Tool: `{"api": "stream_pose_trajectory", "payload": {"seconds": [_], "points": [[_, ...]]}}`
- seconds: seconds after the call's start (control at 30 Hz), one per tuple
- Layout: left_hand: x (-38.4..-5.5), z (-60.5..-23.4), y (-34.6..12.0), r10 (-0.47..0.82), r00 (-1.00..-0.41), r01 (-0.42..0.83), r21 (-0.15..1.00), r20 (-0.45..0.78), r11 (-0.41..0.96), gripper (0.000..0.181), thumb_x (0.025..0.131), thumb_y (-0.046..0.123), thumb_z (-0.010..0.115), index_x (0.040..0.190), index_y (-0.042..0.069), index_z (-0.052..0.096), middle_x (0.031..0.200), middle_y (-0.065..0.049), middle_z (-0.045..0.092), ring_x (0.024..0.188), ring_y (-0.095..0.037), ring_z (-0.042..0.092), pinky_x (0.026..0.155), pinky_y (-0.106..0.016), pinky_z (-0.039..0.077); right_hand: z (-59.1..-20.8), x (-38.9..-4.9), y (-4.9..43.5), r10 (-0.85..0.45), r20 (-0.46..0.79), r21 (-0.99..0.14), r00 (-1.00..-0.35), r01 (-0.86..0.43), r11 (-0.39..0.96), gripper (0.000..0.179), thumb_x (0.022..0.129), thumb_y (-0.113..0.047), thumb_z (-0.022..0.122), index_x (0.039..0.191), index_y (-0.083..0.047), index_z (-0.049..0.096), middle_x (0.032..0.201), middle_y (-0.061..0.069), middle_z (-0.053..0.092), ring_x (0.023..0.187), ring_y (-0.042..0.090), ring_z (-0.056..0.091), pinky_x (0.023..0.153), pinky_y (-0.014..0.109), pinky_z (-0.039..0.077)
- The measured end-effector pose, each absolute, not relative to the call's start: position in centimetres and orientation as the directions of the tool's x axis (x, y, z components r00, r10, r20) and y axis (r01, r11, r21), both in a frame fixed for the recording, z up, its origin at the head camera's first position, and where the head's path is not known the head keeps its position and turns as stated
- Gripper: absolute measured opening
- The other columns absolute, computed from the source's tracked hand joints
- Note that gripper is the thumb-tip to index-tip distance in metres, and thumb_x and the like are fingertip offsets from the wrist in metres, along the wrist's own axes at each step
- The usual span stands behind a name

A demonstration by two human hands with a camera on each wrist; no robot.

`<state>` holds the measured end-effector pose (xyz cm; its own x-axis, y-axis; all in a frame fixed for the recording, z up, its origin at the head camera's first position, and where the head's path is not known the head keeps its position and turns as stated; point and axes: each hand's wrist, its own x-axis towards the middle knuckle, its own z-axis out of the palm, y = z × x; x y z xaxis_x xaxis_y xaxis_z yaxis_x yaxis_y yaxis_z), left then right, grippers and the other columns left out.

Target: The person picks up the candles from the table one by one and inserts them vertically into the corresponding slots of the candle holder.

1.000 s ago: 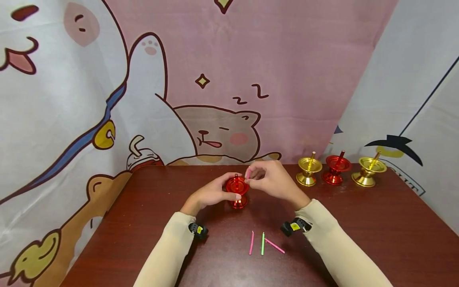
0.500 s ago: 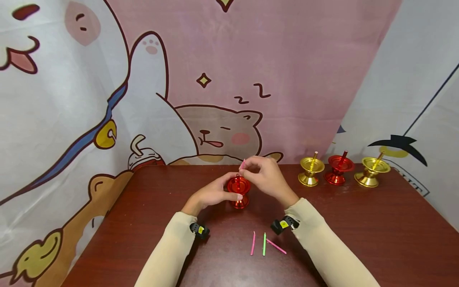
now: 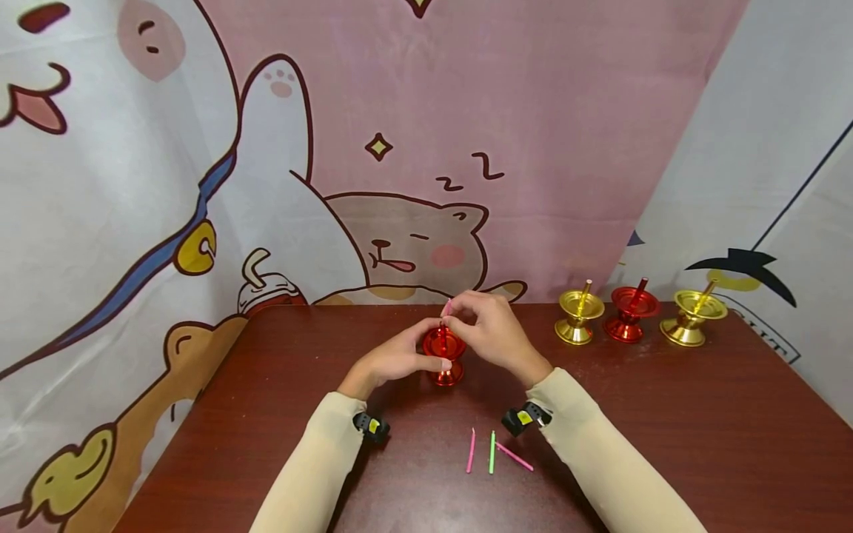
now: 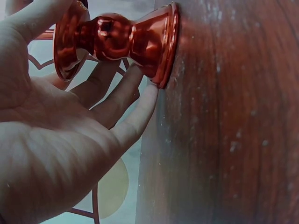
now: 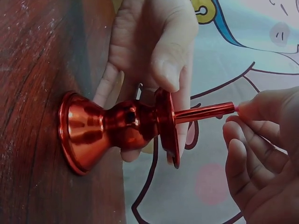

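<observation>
A shiny red candle holder (image 3: 448, 371) stands upright on the table, with a saucer-like dish and a thin tube rising from it. My left hand (image 3: 393, 357) grips it, thumb at the front by the dish and fingers curled behind; in the left wrist view the fingertips reach down to the flared base (image 4: 159, 51). My right hand (image 3: 500, 337) pinches a thin pink candle (image 3: 448, 306) right over the tube. From the right wrist, only a bit of pink shows at the mouth of the tube (image 5: 208, 112); the fingers cover the rest.
Two pink candles (image 3: 471, 451) and a green candle (image 3: 492, 453) lie on the dark red table (image 3: 300, 444) near me. At the back right stand a gold candle holder (image 3: 574, 331), a red one (image 3: 623, 329) and another gold one (image 3: 683, 333). A cartoon-print cloth (image 3: 566, 148) hangs behind.
My right hand has moved left with the pink candle, from beside the red holder to over its tube, then slightly lower. The left hand keeps its grip in place.
</observation>
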<state>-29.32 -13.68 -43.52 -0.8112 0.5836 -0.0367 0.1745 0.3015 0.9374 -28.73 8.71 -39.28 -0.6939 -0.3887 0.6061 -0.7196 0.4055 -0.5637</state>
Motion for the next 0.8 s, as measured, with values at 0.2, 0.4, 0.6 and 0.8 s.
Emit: {"api": "stream_pose_trajectory", "payload": {"seconds": [0.2,0.4,0.6,0.8], "points": [[-29.44,-43.66,-13.70,0.590,-0.807,0.182,0.936,-0.033,0.302,0.076,0.098,0.016,0.081,0.164,0.011,0.044,0.143,-0.009,0.065,0.128,-0.026,0.063,0.116,-0.048,0.048,-39.05,-28.53,8.42,-0.410,0.633,-0.477,-0.656,-0.748,0.461,0.006,0.094,-0.004,0.078,0.092,-0.010,0.077,0.091,0.001,0.075,0.077,0.016,0.069,0.067,0.035,0.056],[-29.48,-43.49,-13.63,0.588,-0.808,0.185,0.936,-0.030,0.301,0.075,0.098,0.015,0.081,0.163,0.011,0.045,0.143,-0.009,0.065,0.128,-0.025,0.063,0.117,-0.047,0.047,-38.86,-28.31,8.00,-0.416,0.637,-0.420,-0.649,-0.744,0.519,0.004,0.094,-0.006,0.077,0.091,-0.009,0.076,0.091,0.001,0.074,0.075,0.019,0.068,0.066,0.037,0.055],[-29.37,-43.37,-13.57,0.587,-0.809,0.189,0.935,-0.025,0.300,0.074,0.097,0.014,0.082,0.162,0.010,0.046,0.143,-0.009,0.066,0.126,-0.024,0.064,0.115,-0.044,0.048,-38.93,-28.24,7.92,-0.413,0.615,-0.439,-0.672,-0.727,0.528,0.003,0.095,-0.007,0.076,0.093,-0.008,0.077,0.094,0.003,0.077,0.077,0.020,0.072,0.068,0.037,0.058],[-29.37,-43.50,-13.63,0.588,-0.808,0.184,0.936,-0.030,0.300,0.076,0.097,0.015,0.082,0.163,0.011,0.045,0.145,-0.009,0.064,0.129,-0.025,0.062,0.117,-0.046,0.047,-38.76,-28.08,8.07,-0.383,0.592,-0.491,-0.709,-0.694,0.526,0.005,0.093,-0.008,0.080,0.098,-0.006,0.081,0.097,0.003,0.078,0.076,0.016,0.071,0.067,0.034,0.059]]}}
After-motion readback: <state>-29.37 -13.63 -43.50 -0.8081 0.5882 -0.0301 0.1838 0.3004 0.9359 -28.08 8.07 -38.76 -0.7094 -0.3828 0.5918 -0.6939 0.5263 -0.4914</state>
